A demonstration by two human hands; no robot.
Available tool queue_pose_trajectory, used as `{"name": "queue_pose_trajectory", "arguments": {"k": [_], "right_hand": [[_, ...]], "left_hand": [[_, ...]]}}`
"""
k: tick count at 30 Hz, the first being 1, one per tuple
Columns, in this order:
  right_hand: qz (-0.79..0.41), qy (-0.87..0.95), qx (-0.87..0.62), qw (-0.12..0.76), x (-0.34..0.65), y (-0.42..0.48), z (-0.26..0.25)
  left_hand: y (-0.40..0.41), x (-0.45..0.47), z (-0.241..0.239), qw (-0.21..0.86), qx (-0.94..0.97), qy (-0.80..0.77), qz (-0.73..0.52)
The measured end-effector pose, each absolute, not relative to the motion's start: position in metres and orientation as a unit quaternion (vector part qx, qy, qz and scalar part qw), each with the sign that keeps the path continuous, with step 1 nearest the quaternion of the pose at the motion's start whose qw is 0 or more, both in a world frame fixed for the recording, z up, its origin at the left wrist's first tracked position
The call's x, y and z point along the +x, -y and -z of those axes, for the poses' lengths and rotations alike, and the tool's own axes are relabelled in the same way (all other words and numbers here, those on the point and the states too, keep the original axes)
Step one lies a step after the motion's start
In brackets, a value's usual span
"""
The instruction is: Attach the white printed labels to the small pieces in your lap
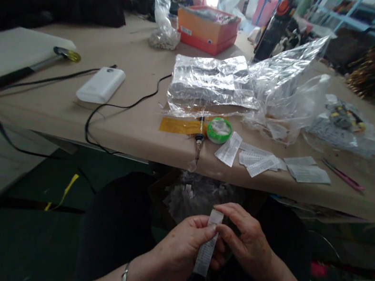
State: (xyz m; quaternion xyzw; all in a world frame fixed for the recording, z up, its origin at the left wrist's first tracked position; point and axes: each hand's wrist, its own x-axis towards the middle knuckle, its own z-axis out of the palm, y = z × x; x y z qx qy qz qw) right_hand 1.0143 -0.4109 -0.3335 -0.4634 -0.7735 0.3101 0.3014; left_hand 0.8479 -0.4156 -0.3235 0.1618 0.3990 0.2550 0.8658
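Observation:
Over my lap, below the table edge, both hands pinch a narrow white printed label strip (207,248) that hangs upright. My left hand (183,248) holds it from the left with thumb and fingers closed on its upper part. My right hand (246,240) grips it from the right, fingers curled around the top. A bracelet sits on my left wrist. More white label strips (254,159) lie on the brown table (132,126) near its front edge.
A soldering iron (198,142) lies over the table edge beside a green round tin (219,130). Clear plastic packs (212,84), a white power bank (101,84) with black cable, pink tweezers (343,175), an orange box (207,28) and a hammer-like tool (22,70) are on the table.

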Motion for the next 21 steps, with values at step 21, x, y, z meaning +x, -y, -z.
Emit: {"name": "queue_pose_trajectory", "arguments": {"k": [21], "right_hand": [[-0.564,0.530,-0.523,0.357,1.002,0.414,0.331]], "left_hand": [[0.422,0.847,0.325,0.843,0.196,-0.412,-0.285]]}}
